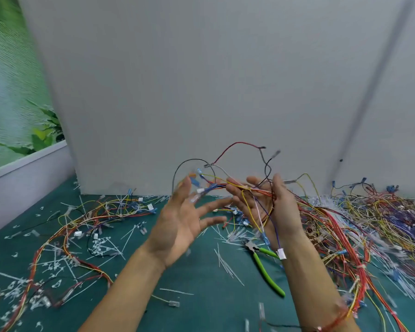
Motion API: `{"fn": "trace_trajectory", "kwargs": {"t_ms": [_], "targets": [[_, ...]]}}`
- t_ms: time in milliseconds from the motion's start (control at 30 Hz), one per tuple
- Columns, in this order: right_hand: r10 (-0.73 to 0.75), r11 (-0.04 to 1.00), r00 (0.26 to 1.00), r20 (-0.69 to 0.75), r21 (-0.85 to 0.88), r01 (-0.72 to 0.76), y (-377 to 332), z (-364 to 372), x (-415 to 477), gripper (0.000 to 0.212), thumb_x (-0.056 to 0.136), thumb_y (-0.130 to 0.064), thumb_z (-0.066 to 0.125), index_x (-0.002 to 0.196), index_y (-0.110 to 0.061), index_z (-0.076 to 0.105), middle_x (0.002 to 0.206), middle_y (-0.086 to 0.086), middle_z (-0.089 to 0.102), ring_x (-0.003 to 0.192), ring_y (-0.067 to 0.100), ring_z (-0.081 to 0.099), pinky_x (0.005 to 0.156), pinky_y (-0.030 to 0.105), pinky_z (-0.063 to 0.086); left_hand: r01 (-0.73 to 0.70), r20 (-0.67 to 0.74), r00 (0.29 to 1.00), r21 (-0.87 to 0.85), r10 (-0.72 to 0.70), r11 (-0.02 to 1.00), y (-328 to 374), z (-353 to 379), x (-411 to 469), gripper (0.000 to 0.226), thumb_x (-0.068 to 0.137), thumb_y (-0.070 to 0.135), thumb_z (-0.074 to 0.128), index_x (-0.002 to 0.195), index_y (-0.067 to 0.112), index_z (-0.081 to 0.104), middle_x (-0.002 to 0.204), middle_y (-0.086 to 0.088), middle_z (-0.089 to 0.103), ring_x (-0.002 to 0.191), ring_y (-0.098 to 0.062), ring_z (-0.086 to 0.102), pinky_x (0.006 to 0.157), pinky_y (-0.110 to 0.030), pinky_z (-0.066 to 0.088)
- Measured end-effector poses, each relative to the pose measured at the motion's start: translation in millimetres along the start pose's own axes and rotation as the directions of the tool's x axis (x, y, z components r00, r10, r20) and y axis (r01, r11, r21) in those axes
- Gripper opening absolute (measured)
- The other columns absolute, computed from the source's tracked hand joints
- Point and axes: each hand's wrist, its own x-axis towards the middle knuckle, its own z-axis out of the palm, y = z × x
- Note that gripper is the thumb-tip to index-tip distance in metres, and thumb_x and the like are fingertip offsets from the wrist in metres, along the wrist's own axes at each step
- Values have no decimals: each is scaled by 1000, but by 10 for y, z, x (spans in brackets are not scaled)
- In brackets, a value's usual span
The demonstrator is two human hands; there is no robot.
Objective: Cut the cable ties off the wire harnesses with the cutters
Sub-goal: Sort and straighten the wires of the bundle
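My right hand (271,207) is raised above the green mat and holds a loose wire harness (244,185) of red, yellow, black and purple wires. The wires cross its palm and its fingers look only slightly bent. A white connector (282,254) dangles from that harness below the hand. My left hand (182,224) is beside it with fingers spread, its fingertips near the blurred blue and white connectors (199,188) at the harness's left end. The green-handled cutters (265,264) lie on the mat beneath my right forearm, in neither hand.
A large tangled heap of harnesses (359,226) fills the right of the mat. More harnesses (86,226) and several cut white cable ties (106,248) are scattered left and centre. A grey partition wall (201,92) stands close behind.
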Motion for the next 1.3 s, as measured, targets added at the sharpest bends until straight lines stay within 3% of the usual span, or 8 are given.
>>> {"fn": "trace_trajectory", "kwargs": {"t_ms": [267, 467, 567, 700, 767, 833, 1000, 1300], "targets": [[384, 915, 923, 2, -135, -380, 152, -158, 113, 55, 107, -49, 39, 128, -1, 58, 125, 27, 69, 97, 38, 76, 74, 40, 65, -181, -316, 931, 38, 183, 983, 49, -185, 95, 22, 102, 25, 50, 121, 19, 60, 111, -10, 73, 83, -28, 75, 64, -27, 60], [381, 884, 921, 78, -323, -338, 61, -470, 160, 59, 93, -52, 63, 144, -24, 50, 140, 16, 64, 128, 30, 64, 101, 51, 52, -272, -437, 866, -1, 244, 962, 223, -459, 145, 24, 107, 6, 40, 104, 12, 63, 91, -12, 73, 85, -30, 75, 73, -30, 61], [415, 865, 905, 98, -350, -359, -11, -650, 174, 67, 93, -51, 67, 147, -14, 52, 144, 19, 60, 130, 41, 60, 101, 58, 53, -319, -484, 831, -11, 274, 948, 302, -612, 151, 23, 106, 10, 44, 104, 12, 66, 101, -15, 71, 99, -33, 73, 81, -31, 61], [482, 871, 848, 220, -227, -436, -157, -806, 118, 72, 84, -34, 83, 144, -5, 56, 134, 26, 64, 91, 39, 77, 47, 28, 59, -398, -540, 784, -58, 307, 915, 435, -777, 119, 25, 104, 23, 53, 98, 12, 74, 128, -18, 66, 118, -35, 67, 98, -37, 56], [465, 885, 859, 216, -120, -449, -227, -877, 115, 69, 85, -28, 82, 141, 2, 55, 106, 23, 75, 47, 18, 67, 32, 15, 38, -458, -568, 747, -61, 347, 887, 494, -876, 101, 20, 103, 24, 55, 109, 11, 69, 129, -12, 65, 123, -32, 64, 105, -38, 52], [376, 925, 918, 130, 3, -379, -301, -914, 137, 61, 94, -33, 69, 139, 4, 53, 96, 15, 75, 37, 4, 51, 34, 10, 30, -500, -598, 705, -36, 383, 865, 550, -992, 76, 21, 103, 25, 55, 116, 13, 67, 126, -6, 67, 124, -28, 63, 110, -37, 47], [101, 885, 992, 79, 448, -126, -335, -737, 158, 51, 104, -20, 46, 137, 18, 48, 145, 26, 55, 81, 15, 72, 59, 19, 56, -478, -595, 709, -11, 379, 878, 558, -1059, 76, 29, 106, 25, 48, 129, 19, 64, 133, 1, 67, 128, -24, 60, 111, -35, 43], [-33, 977, 997, 74, 211, 17, -42, -467, 182, 53, 100, -4, 45, 152, -3, 42, 143, 6, 62, 93, 10, 68, 63, 21, 53, -392, -414, 808, 155, 419, 907, 413, -793, 86, 39, 107, 23, 38, 136, 12, 61, 142, -3, 61, 134, -18, 55, 121, -40, 30]]}}
